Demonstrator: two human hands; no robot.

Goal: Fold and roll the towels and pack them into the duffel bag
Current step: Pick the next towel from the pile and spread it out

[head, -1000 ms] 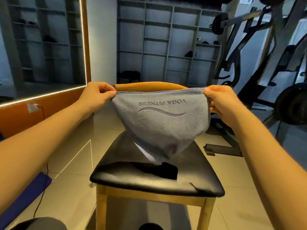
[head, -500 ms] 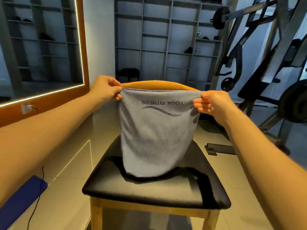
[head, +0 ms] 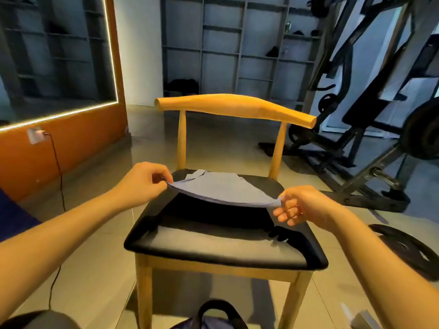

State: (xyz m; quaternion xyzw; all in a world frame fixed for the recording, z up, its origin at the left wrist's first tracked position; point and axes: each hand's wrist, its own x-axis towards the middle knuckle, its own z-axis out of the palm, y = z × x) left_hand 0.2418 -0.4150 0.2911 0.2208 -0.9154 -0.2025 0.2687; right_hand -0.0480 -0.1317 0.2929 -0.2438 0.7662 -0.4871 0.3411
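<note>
Your left hand (head: 145,184) pinches the near left corner of the grey towel (head: 221,188) between thumb and curled fingers. Your right hand (head: 301,207) pinches the near right corner between thumb and forefinger, and its other fingers hang loosely curled below the cloth. Both hands have hold of the towel and nothing else.

The towel is over the black padded seat of the wooden chair (head: 213,243). Its far part lies flat on the back of the seat, close to the two uprights of the backrest, with a small flap turned up at the far left. Its near edge is lifted clear of the seat and sags in a shallow curve between your hands, throwing a dark shadow on the cushion beneath.

At the bottom edge, just in front of the chair's legs, a dark handle loop and a bit of bluish fabric show; this looks like the duffel bag (head: 213,317), mostly cut off.

A weight plate (head: 403,248) lies on the floor to your right. A mirror (head: 57,55) edged with a light strip hangs on the left wall, grey shelving (head: 237,43) stands behind the chair, and a black gym machine (head: 368,91) fills the right.
</note>
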